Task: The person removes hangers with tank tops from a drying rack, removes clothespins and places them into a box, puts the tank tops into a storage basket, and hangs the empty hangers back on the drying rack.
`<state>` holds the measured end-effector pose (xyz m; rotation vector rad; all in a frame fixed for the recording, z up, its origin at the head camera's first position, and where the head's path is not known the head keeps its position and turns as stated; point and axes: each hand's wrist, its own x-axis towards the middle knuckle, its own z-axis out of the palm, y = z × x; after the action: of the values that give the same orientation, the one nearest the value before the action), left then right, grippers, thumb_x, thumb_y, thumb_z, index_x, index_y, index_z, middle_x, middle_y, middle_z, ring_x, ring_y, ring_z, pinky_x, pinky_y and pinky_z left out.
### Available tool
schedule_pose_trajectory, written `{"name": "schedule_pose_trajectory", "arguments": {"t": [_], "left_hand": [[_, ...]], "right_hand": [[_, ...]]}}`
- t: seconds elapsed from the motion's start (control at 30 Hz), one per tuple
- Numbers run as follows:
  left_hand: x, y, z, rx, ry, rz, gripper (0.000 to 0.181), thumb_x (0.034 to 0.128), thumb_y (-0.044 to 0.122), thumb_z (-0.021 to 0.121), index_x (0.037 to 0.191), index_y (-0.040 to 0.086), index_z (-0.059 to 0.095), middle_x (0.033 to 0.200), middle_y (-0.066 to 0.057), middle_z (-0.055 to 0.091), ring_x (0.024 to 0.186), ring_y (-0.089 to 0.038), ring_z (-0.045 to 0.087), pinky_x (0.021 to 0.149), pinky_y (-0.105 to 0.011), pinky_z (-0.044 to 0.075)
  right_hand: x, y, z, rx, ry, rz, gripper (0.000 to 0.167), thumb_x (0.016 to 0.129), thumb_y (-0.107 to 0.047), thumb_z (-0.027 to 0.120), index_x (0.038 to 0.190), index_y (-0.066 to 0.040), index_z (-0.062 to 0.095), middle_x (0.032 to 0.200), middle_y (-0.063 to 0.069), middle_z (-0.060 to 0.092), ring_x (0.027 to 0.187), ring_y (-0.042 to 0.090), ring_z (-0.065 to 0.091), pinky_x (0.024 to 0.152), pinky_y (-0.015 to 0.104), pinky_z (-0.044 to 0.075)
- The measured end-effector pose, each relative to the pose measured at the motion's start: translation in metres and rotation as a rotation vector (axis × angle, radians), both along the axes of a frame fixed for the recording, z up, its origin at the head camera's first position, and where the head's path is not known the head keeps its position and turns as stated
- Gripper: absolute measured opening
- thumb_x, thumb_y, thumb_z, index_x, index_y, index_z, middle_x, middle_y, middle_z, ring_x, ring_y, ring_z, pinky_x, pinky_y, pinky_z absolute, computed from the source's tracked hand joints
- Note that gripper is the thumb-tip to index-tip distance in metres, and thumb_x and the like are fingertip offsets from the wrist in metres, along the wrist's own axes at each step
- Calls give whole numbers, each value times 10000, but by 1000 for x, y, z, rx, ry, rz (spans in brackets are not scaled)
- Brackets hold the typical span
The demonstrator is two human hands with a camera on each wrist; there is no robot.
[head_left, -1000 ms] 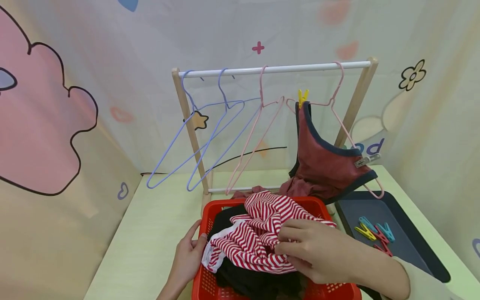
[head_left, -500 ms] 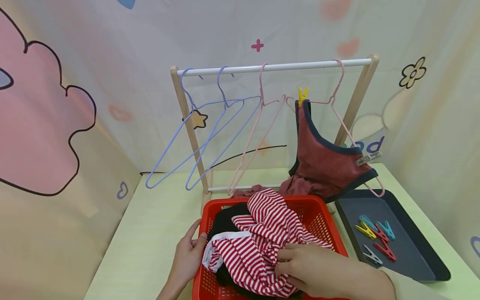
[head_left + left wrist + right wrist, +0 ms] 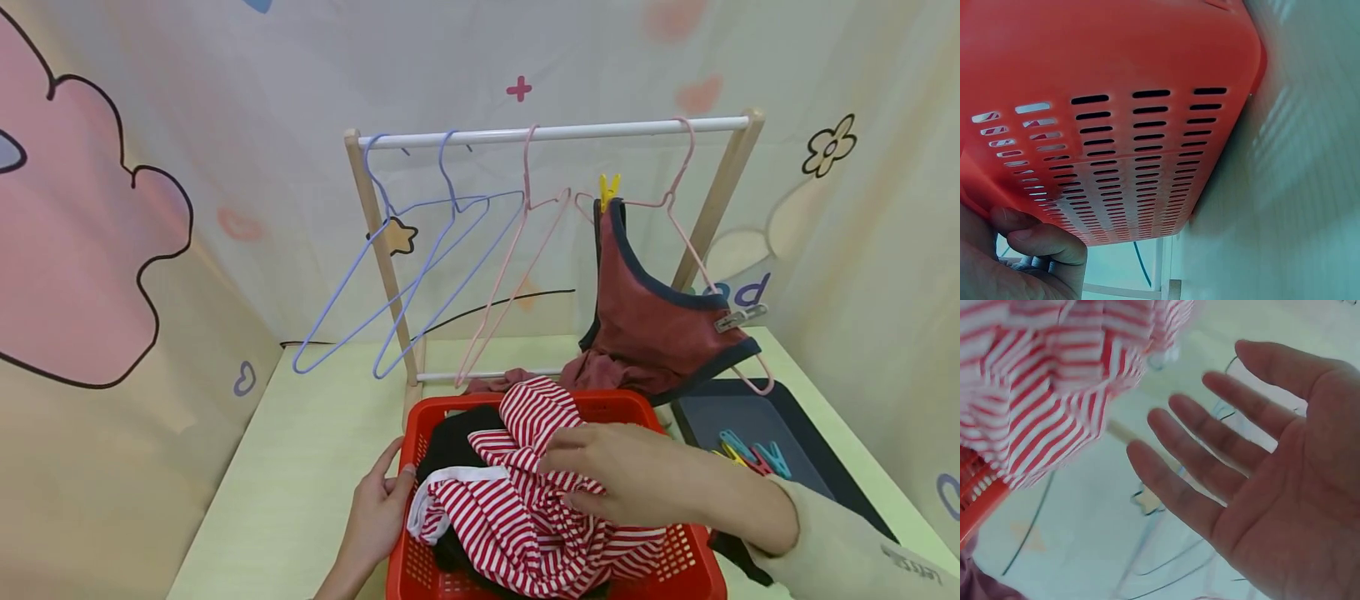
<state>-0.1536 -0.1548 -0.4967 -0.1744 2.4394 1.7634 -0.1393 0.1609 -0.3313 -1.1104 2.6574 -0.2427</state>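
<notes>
In the head view a red plastic basket (image 3: 411, 446) holds a red-and-white striped garment (image 3: 495, 517) heaped on black cloth (image 3: 452, 442). My left hand (image 3: 378, 504) grips the basket's left rim; the left wrist view shows its curled fingers (image 3: 1047, 240) against the perforated wall (image 3: 1129, 137). Over the striped garment hovers my right hand (image 3: 622, 471). Its fingers are spread and hold nothing, as the right wrist view shows with the open palm (image 3: 1272, 512) apart from the striped cloth (image 3: 1054, 394).
Behind the basket stands a rack with a white rail (image 3: 585, 132), blue hangers (image 3: 453, 200) and pink ones (image 3: 527, 200). A maroon top (image 3: 645, 308) hangs there by a yellow clothespin (image 3: 608, 190) and a grey one (image 3: 741, 317). A dark tray (image 3: 787, 408) with clothespins (image 3: 772, 458) lies right.
The striped garment has been shifted and spread toward the basket's near right side. My right hand has let go of it and lifted away. My left hand has stayed on the rim.
</notes>
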Motion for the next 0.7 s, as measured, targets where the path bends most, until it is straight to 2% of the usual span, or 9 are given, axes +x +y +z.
{"name": "schedule_pose_trajectory", "arguments": {"t": [0.1, 0.23, 0.33, 0.43, 0.5, 0.6, 0.7], "left_hand": [[0, 0, 0, -4, 5, 3, 526, 1026, 291, 494, 1522, 239, 327, 662, -75, 616, 563, -211, 657, 579, -342, 586], [0, 0, 0, 5, -3, -3, 530, 1025, 290, 494, 1524, 240, 322, 677, -80, 623, 576, -214, 662, 593, -345, 589], [-1, 0, 1, 12, -10, -9, 545, 1025, 299, 496, 1532, 231, 308, 697, -79, 633, 597, -206, 672, 609, -347, 592], [-1, 0, 0, 10, -12, -11, 557, 1026, 298, 495, 1539, 216, 295, 706, -75, 635, 610, -195, 676, 620, -344, 594], [-1, 0, 0, 10, -10, -10, 552, 1027, 295, 493, 1537, 213, 299, 699, -74, 633, 608, -196, 677, 616, -347, 593], [-1, 0, -1, 9, -6, -10, 538, 1028, 285, 489, 1531, 218, 309, 683, -74, 622, 594, -205, 671, 611, -349, 593], [-1, 0, -1, 9, -1, -13, 536, 1029, 279, 488, 1530, 212, 311, 670, -74, 612, 581, -210, 664, 607, -350, 593]], "right_hand": [[-28, -6, -3, -4, 6, -66, 543, 888, -361, 705, 1387, -213, 549, 1406, 59, 553, 1268, 265, 551, 998, 494, 498], [-63, -14, -24, 18, -19, -120, 690, 875, -372, 717, 1474, -178, 435, 1499, 127, 456, 1293, 294, 535, 1041, 509, 462], [-80, -21, -40, 60, -44, -124, 693, 875, -357, 719, 1471, -158, 429, 1480, 145, 471, 1278, 291, 540, 1050, 508, 454], [-87, -25, -52, 80, -33, -80, 543, 892, -274, 705, 1384, -132, 527, 1330, 106, 602, 1161, 237, 596, 1014, 458, 488], [-87, -25, -58, 47, -9, -31, 384, 906, -191, 688, 1277, -127, 615, 1149, 59, 682, 999, 176, 622, 927, 382, 525], [-83, -24, -61, -16, 43, 33, 198, 919, -98, 655, 1108, -144, 693, 908, -28, 679, 783, 93, 560, 759, 259, 504], [-73, -21, -56, -81, 60, 63, 177, 915, -88, 661, 1055, -175, 725, 885, -87, 681, 766, 46, 552, 743, 223, 509]]}}
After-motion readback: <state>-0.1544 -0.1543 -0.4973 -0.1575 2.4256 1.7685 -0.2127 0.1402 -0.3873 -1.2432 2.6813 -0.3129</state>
